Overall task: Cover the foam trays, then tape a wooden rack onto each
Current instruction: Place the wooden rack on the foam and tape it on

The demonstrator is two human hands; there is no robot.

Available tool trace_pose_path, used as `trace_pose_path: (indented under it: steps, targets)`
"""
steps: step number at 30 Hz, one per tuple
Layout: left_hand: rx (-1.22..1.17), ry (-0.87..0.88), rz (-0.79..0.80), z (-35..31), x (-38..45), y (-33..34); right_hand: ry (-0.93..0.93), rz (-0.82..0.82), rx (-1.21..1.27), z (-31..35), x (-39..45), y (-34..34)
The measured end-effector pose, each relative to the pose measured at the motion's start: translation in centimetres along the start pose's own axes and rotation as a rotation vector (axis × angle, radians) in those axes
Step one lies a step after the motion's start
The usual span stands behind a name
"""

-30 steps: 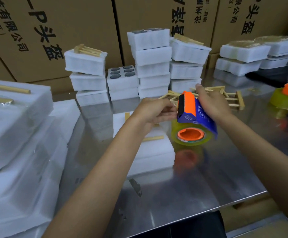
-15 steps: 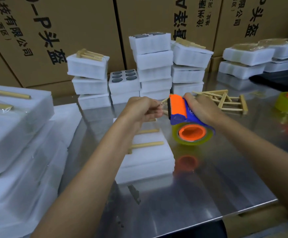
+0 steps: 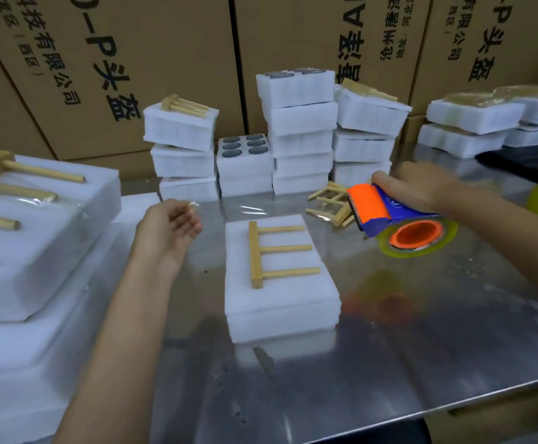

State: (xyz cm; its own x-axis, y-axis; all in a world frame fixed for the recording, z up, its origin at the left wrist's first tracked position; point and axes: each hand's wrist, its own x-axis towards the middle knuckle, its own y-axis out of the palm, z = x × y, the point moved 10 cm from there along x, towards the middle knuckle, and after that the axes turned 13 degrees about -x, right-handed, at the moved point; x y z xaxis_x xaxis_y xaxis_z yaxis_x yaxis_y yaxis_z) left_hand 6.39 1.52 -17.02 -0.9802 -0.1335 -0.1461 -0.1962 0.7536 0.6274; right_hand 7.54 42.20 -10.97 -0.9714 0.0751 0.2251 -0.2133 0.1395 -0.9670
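The person is standing at a shiny metal table (image 3: 389,363). In the middle of it a covered foam tray (image 3: 280,302) is lying flat, and a wooden rack (image 3: 277,251) is resting on top of it, with its long bar at the left and three pegs pointing right.

The left hand (image 3: 168,229) is hovering just beside the tray, to its left, and is pinching the loose end of a clear tape strip (image 3: 248,209) between thumb and fingertips. The strip is stretching across in the air behind the tray toward the tape dispenser (image 3: 386,213). The right hand (image 3: 421,190) is gripping this blue and orange dispenser from above, and it is hanging over the table to the right of the tray, not touching it. The yellowish roll is sitting under the hand.

Behind the dispenser some loose wooden racks (image 3: 331,203) are lying on the table. Further back, stacks of white foam trays (image 3: 299,133) are standing against cardboard boxes (image 3: 133,59). At the left more taped foam trays (image 3: 37,245) are piling up.
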Motion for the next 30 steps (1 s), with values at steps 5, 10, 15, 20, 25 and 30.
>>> trace_pose_path:
  steps: [5,10,15,20,25,30]
  targets:
    - [0.205,0.131,-0.109,-1.0,-0.7,-4.3,-0.069,-0.011,-0.034,4.0,0.7,-1.0]
    - [0.546,0.293,-0.247,-1.2,-1.1,-7.5,-0.101,0.049,-0.085,6.0,1.0,0.3]
    - [0.989,0.24,-0.246,2.8,-0.8,-7.8,-0.117,0.18,-0.087,6.8,0.1,3.9]
    - [1.322,0.406,-0.032,5.3,-2.1,-4.2,-0.122,0.142,-0.08,7.1,0.0,4.4]
    - [1.866,0.509,0.102,6.7,-3.5,-2.5,-0.115,0.105,-0.067,6.8,-0.1,4.2]
    - [1.762,0.388,0.026,3.6,-3.2,-1.4,-0.122,0.07,-0.051,6.6,-0.2,3.9]
